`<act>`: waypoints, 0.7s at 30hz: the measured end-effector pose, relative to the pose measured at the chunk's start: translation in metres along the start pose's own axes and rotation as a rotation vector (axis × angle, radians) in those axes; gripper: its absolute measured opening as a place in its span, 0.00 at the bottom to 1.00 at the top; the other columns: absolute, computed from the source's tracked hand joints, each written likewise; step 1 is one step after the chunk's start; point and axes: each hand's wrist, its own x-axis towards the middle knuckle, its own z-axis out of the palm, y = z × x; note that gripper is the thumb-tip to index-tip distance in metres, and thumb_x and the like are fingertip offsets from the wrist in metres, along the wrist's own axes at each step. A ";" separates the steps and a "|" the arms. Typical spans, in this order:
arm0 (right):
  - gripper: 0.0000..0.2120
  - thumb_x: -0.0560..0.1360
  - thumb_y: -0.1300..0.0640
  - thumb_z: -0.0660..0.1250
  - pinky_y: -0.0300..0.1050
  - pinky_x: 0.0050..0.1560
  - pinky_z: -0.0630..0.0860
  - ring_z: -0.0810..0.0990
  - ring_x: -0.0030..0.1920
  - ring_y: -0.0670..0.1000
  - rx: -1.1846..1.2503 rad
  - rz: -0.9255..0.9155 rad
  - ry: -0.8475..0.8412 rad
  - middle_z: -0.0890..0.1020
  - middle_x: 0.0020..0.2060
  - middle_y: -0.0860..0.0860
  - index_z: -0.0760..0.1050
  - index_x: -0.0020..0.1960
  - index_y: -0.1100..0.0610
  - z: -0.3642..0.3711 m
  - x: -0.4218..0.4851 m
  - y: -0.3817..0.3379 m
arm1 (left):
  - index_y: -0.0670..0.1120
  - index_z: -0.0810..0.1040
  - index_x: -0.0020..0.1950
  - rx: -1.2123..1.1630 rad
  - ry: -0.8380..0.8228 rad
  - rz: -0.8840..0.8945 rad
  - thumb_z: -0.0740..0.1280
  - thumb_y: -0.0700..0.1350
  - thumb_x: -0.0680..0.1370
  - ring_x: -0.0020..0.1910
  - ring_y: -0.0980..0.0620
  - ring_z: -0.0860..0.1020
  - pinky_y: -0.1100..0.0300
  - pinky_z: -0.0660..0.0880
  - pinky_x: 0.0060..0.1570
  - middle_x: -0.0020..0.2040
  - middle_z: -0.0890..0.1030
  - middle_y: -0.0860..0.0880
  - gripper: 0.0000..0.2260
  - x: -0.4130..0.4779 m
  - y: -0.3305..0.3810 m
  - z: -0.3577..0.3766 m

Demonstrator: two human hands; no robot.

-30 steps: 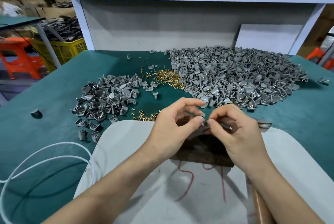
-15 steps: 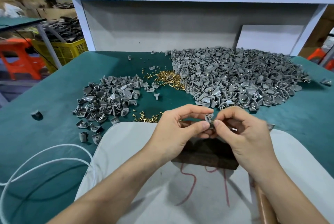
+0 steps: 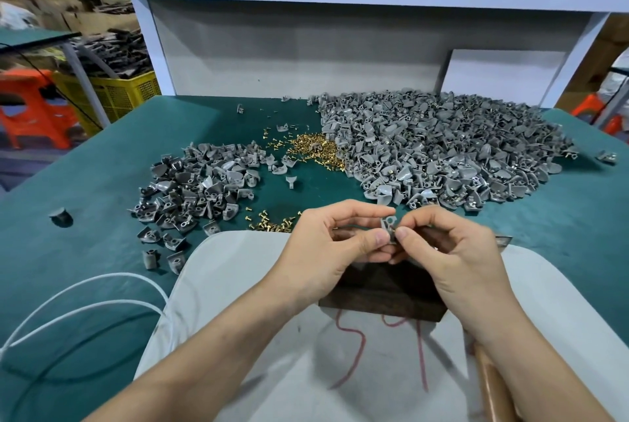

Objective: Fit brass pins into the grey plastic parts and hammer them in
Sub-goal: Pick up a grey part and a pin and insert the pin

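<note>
While the grey plastic part is pinched just right of the frame's centre, the coming move is judged to turn on how its ringed hole is presented to the right hand. The part is stood roughly upright, its long axis running up and down the frame, with the hole at its top end turned toward the camera. It is gripped from the left by the thumb and curled fingers of the left hand, and its right edge is pinched by the right thumb and forefinger; whether a pin is held between those fingertips cannot be told. Both hands are touching it, so neither is nearer. It is held clear of the dark wooden block, seen just below the hands. Loose brass pins are scattered just left of the left hand, and a brown handle, taken to be the hammer's, is seen at lower right, gripped by neither hand.
</note>
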 end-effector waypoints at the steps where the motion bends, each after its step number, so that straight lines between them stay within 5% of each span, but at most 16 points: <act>1: 0.06 0.71 0.69 0.69 0.37 0.35 0.78 0.81 0.30 0.49 0.007 -0.002 -0.006 0.81 0.31 0.53 0.77 0.38 0.60 -0.001 0.000 0.000 | 0.43 0.80 0.50 -0.005 0.002 -0.001 0.67 0.31 0.74 0.37 0.54 0.83 0.64 0.79 0.40 0.36 0.82 0.53 0.10 0.000 0.000 0.000; 11: 0.13 0.71 0.71 0.69 0.39 0.35 0.79 0.82 0.30 0.51 -0.037 -0.050 -0.014 0.81 0.34 0.50 0.79 0.36 0.55 -0.002 0.002 0.001 | 0.44 0.80 0.52 -0.006 0.011 -0.014 0.65 0.29 0.74 0.36 0.54 0.82 0.66 0.79 0.41 0.44 0.78 0.43 0.13 -0.001 0.006 0.002; 17: 0.13 0.68 0.67 0.73 0.38 0.33 0.76 0.80 0.28 0.49 -0.304 -0.154 0.038 0.79 0.32 0.48 0.77 0.33 0.51 -0.005 0.001 0.002 | 0.45 0.81 0.49 0.046 -0.005 -0.027 0.67 0.29 0.74 0.36 0.55 0.82 0.64 0.80 0.41 0.37 0.79 0.51 0.12 -0.002 0.004 0.002; 21: 0.08 0.66 0.59 0.72 0.50 0.33 0.75 0.78 0.29 0.51 -0.457 -0.177 0.050 0.77 0.32 0.45 0.75 0.32 0.51 -0.005 0.000 0.000 | 0.45 0.81 0.50 0.079 -0.011 -0.020 0.67 0.29 0.73 0.36 0.55 0.82 0.64 0.80 0.41 0.38 0.79 0.50 0.13 -0.002 0.004 0.001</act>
